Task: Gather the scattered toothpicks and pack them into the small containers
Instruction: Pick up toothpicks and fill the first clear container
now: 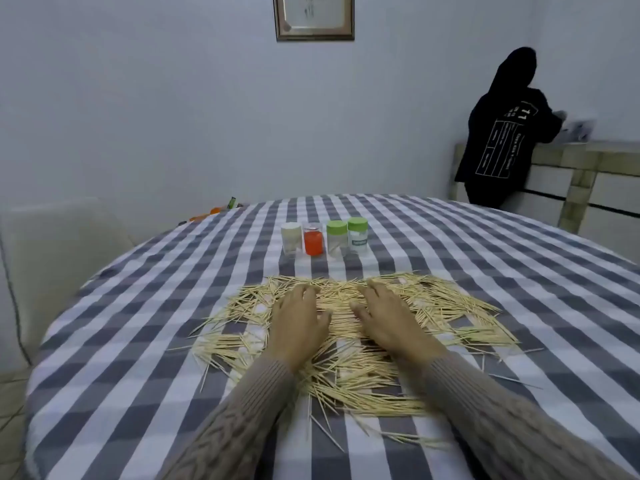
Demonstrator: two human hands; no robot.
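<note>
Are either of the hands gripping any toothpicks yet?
No. The left hand and right hand rest palm-down on the toothpicks, fingers relaxed; nothing is held.

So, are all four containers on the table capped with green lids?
No, only the two right containers have green lids; the other two do not.

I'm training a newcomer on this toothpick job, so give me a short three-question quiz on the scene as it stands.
1. True or false: both hands lie flat on the toothpicks.
2. How many small containers stand in the row beyond the pile, and how many have green lids?
3. Multiple choice: the orange container is (A) leftmost, (B) second from the left, (C) rightmost.

Key
1. True: the left hand and right hand rest palm down on the pile, gripping nothing.
2. Four; two have green lids.
3. B.
</note>
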